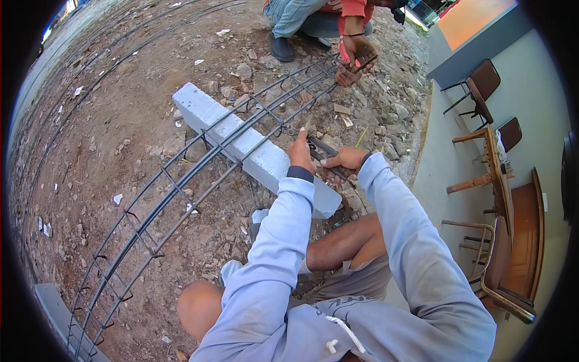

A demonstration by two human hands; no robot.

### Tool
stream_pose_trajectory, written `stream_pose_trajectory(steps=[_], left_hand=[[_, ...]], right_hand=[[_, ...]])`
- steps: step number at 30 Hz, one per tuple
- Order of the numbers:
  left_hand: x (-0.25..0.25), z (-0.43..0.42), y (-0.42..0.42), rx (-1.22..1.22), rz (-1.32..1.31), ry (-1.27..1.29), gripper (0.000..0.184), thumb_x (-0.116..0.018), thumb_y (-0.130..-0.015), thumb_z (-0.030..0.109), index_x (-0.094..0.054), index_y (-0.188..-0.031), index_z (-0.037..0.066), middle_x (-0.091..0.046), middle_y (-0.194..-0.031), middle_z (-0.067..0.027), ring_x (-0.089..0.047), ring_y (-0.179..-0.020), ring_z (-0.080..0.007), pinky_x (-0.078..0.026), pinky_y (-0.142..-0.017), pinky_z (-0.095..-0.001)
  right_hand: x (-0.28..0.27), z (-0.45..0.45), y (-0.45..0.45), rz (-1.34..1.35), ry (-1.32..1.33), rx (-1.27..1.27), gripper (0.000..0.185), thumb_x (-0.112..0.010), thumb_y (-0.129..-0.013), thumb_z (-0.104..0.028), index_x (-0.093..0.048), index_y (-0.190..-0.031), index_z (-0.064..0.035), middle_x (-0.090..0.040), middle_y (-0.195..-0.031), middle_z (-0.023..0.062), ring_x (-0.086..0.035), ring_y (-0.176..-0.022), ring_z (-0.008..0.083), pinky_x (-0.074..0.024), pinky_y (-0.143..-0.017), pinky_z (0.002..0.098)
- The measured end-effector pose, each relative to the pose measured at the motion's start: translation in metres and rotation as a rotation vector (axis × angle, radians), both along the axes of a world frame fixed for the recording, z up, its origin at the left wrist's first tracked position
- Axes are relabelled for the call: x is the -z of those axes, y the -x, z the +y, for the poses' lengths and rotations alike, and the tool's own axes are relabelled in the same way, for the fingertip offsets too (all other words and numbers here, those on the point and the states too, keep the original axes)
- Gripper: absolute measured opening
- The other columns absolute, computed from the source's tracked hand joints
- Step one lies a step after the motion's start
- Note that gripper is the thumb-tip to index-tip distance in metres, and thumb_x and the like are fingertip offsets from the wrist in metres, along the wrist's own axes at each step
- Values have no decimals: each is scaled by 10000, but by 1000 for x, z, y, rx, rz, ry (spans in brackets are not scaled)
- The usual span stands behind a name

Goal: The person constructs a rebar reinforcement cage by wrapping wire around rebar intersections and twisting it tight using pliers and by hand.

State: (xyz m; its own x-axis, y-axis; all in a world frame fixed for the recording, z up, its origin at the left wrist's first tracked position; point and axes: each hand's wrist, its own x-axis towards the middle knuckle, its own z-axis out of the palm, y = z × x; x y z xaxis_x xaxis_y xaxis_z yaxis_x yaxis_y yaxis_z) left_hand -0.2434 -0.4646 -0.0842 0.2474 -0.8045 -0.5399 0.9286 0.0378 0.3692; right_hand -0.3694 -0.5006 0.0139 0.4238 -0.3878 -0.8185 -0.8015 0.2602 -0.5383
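Note:
My right hand is closed around the dark handles of a pair of pincers, whose handles look spread apart. My left hand is just left of the tool's head, fingers curled and thumb side up, close to the near edge of the rebar cage. What it pinches, if anything, is too small to make out. The long cage of bars and stirrups rests across a pale grey block on the ground.
A crouching co-worker holds a dark tool at the cage's far end. Loose bars lie on the left, and another grey block sits under the near end. Rubble and chairs are on the right.

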Motion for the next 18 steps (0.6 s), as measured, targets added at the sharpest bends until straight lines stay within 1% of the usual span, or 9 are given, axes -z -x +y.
stream_pose_trajectory(steps=[3,4,6,9,10,13,14,17,18], left_hand=[[-12,-7,5,37,91,-78,267,-587,-891,313,-553,-922,50,-538,-752,-44,-535,-653,-193,-449,-598,-359],[-11,-9,5,-3,103,12,263,-593,-888,312,-559,-931,54,-536,-759,-47,-533,-651,-202,-448,-596,-374],[-12,-12,9,-43,74,-51,257,-589,-891,315,-557,-913,61,-535,-757,-50,-537,-657,-207,-451,-594,-389],[-14,-22,11,-84,85,-89,263,-577,-898,330,-546,-901,68,-537,-767,-58,-544,-665,-216,-465,-597,-408],[-17,-24,12,-93,99,-92,268,-572,-900,336,-541,-899,70,-539,-772,-62,-547,-667,-219,-472,-599,-413],[-39,-25,9,-91,170,-143,285,-552,-908,355,-525,-906,72,-541,-793,-68,-546,-646,-229,-495,-603,-423],[-31,-28,10,-70,135,-129,302,-537,-915,371,-519,-934,70,-552,-825,-78,-556,-644,-240,-511,-619,-431],[-39,-25,4,-84,228,-70,301,-528,-921,360,-524,-949,60,-574,-858,-94,-588,-672,-252,-518,-623,-448],[-37,-26,1,-77,215,-70,303,-513,-930,350,-528,-966,49,-589,-893,-111,-617,-713,-267,-526,-637,-456]], right_hand=[[-8,-12,1,49,-56,-5,458,-671,-817,-411,-619,-806,44,-632,-695,113,-626,-563,202,-520,-519,317],[-12,-14,-1,165,97,-82,474,-686,-794,-427,-613,-843,38,-637,-722,118,-633,-594,223,-526,-553,337],[-17,-11,-7,387,388,-236,528,-717,-746,-458,-601,-919,27,-646,-777,128,-649,-654,264,-538,-622,376],[-18,19,-6,435,1152,-441,684,-763,-651,-491,-561,-1068,12,-635,-941,148,-637,-856,313,-514,-767,394],[-28,36,-13,504,1198,-419,728,-713,-710,-377,-439,-1263,11,-547,-1145,190,-521,-1112,328,-410,-945,435],[-11,53,-7,550,1722,-504,702,-625,-766,-243,-340,-1361,-2,-451,-1261,214,-399,-1230,344,-298,-1025,501],[-5,52,-7,519,1683,-441,677,-537,-789,-149,-277,-1393,11,-399,-1311,222,-349,-1262,352,-212,-1051,554],[4,44,-13,701,1713,-451,663,-520,-810,-167,-270,-1392,31,-399,-1320,217,-354,-1262,347,-226,-1056,533],[3,40,-15,700,1793,-466,595,-500,-824,-175,-331,-1351,43,-463,-1242,198,-423,-1191,325,-281,-1015,516]])
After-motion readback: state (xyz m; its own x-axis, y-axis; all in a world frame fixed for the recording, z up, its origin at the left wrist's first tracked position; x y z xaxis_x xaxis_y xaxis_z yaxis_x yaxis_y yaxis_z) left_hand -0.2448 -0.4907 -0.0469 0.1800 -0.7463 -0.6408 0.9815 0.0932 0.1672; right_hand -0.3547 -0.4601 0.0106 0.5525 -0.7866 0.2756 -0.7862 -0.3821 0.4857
